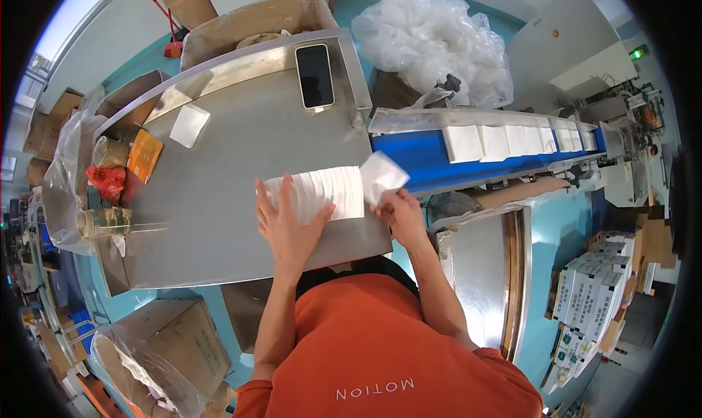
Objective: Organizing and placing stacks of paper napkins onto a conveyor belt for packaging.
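A row of thin white square packets (336,191), standing packed face to face, lies at the front right of the metal table. My left hand (287,228) rests over the left end of this row, fingers spread and the thumb along its near side. Just past the row's right end, my right hand (401,215) pinches one white packet (384,177) by its lower corner, tilted between the table and the blue conveyor belt (424,155). More white packets (497,141) lie overlapping in a line on the belt. What is inside the packets cannot be seen.
The steel table (241,140) has a raised rim. On it are a phone (315,76), a loose white packet (190,125), an orange packet (145,155), a red crumpled bag (108,182) and a jar (107,222). Clear plastic bags (439,38) are heaped behind the belt; a carton (168,345) stands front left.
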Motion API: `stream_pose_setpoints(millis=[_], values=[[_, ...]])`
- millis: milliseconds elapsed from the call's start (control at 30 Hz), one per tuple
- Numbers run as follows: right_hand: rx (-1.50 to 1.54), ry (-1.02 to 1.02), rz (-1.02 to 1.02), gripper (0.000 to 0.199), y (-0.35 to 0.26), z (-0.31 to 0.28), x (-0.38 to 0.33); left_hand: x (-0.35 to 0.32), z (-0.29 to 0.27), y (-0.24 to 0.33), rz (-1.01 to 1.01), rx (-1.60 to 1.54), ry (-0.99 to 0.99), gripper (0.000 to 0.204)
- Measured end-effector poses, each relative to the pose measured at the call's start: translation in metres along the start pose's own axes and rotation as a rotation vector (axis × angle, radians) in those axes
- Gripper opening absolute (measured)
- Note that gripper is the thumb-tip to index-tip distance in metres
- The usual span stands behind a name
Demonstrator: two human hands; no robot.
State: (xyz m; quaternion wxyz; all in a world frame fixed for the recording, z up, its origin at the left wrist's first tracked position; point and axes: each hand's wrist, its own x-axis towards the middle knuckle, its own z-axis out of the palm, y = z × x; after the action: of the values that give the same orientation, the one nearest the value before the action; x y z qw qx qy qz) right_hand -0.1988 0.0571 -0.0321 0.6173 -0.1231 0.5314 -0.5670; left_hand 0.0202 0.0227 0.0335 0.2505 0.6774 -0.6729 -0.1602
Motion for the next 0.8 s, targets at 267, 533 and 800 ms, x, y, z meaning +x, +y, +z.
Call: stream_pose_setpoints(millis=[267,533,800], values=[[-0.449,-0.078,-0.104,0.048,0.006,0.051,0.001,-0.006,0.012,0.014,0.03,0.047,-0.013,0.091],[-0.03,-0.181,0.342,0.031,-0.016,0.033,-0.007,-0.001,0.01,0.014,0.027,0.021,-0.023,0.089],[0.037,0.152,-0.04,0.048,-0.009,0.019,0.013,0.004,0.014,0.012,0.052,-0.07,-0.053,0.084]])
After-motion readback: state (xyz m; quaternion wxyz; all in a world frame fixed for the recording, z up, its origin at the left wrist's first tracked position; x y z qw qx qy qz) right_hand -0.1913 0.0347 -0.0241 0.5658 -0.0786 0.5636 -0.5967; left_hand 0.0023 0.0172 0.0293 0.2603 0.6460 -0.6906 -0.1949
